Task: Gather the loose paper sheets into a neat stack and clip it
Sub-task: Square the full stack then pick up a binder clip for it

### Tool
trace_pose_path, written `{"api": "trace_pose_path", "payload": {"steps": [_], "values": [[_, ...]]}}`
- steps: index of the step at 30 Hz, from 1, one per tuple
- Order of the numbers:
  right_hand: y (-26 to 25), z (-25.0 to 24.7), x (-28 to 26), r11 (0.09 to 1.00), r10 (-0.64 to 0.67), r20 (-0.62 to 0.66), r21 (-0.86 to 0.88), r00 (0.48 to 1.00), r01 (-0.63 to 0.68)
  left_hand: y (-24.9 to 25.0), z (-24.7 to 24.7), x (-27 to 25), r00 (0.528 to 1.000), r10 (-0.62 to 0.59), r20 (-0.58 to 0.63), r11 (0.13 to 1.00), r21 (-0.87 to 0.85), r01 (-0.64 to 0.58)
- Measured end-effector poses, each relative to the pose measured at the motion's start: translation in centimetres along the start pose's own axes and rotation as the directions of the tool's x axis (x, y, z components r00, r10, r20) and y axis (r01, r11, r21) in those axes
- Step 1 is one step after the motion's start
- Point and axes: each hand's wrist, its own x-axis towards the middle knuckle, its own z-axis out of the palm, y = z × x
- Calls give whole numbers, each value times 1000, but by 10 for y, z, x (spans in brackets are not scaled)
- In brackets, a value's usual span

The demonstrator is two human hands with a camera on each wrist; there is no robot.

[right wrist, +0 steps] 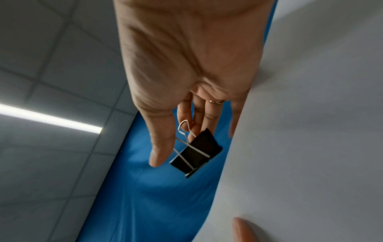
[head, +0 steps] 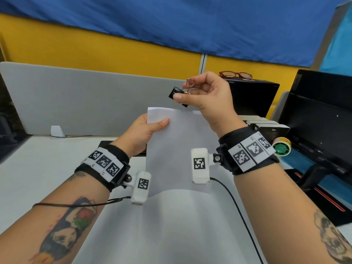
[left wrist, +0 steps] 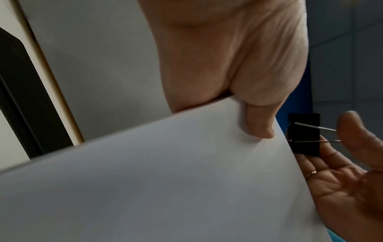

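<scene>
One stack of white paper sheets [head: 177,141], upright above the desk, gripped at its left edge by the left hand [head: 141,132]; one black metal binder clip [head: 178,96], pinched by the right hand [head: 207,94] just above the stack's far edge.

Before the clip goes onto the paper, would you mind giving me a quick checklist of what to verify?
1. Left hand grips the paper stack with thumb on top: ok.
2. Right hand pinches the binder clip: ok.
3. Clip close to the stack's top edge: ok.
4. Clip mouth open wide enough: cannot tell.
5. Sheet edges flush: cannot tell; the top corner looks slightly fanned.
6. Clip on the paper: not ok, not yet.
</scene>
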Motion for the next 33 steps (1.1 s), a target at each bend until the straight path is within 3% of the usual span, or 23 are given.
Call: {"api": "trace_pose_path", "payload": {"steps": [7, 11, 21, 33], "values": [[-6, 13, 8, 973, 111, 42, 197, 993, -117, -3, -2, 3, 1000, 4, 7, 1000, -8, -4], [-7, 25, 10, 971, 148, 85, 177, 985, -161, -4, -3, 3, 1000, 7, 12, 999, -32, -7], [-6, 30, 20, 967, 255, 173, -19, 951, -255, -4, -2, 4, 1000, 11, 25, 999, -52, -10], [-23, -9, 29, 888, 335, 242, -404, 911, -219, -2, -8, 4, 995, 5, 99, 999, -40, -1]]}}
